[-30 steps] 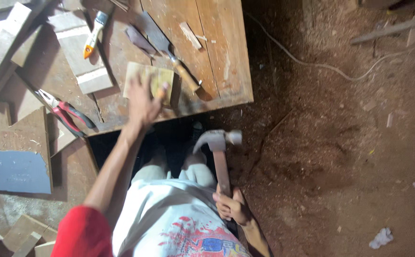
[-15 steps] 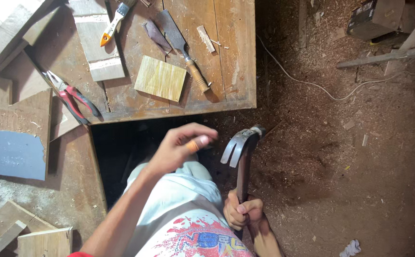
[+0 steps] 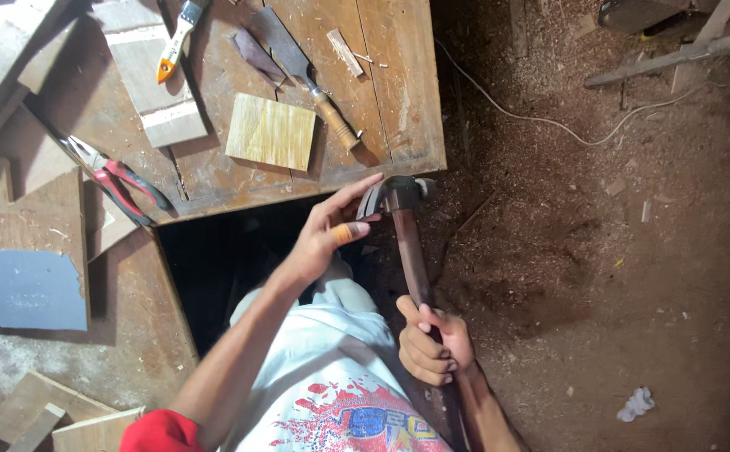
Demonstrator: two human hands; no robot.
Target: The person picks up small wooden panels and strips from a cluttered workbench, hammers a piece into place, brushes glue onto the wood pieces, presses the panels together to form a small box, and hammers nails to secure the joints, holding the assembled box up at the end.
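My right hand (image 3: 433,343) grips the lower end of a claw hammer's wooden handle (image 3: 408,251), held upright beside my lap. The steel head (image 3: 394,195) sits just below the edge of the wooden workbench (image 3: 398,100). My left hand (image 3: 331,230) reaches across with fingers spread and touches the hammer's claw; one fingertip looks orange. A small square of light plywood (image 3: 270,131) lies on the bench above my left hand, with a wood-handled chisel (image 3: 308,75) beside it.
Red-handled pliers (image 3: 118,180), a paintbrush (image 3: 177,38), a dark scrap (image 3: 252,50) and wood offcuts (image 3: 151,84) lie on the bench. A blue-grey sheet (image 3: 17,289) rests at left. The dirt floor at right carries sawdust, a white cable (image 3: 549,121) and timber lengths (image 3: 674,54).
My left hand left the plywood square on the bench and came down to the hammer's head. The hammer shifted right and the camera view moved closer.
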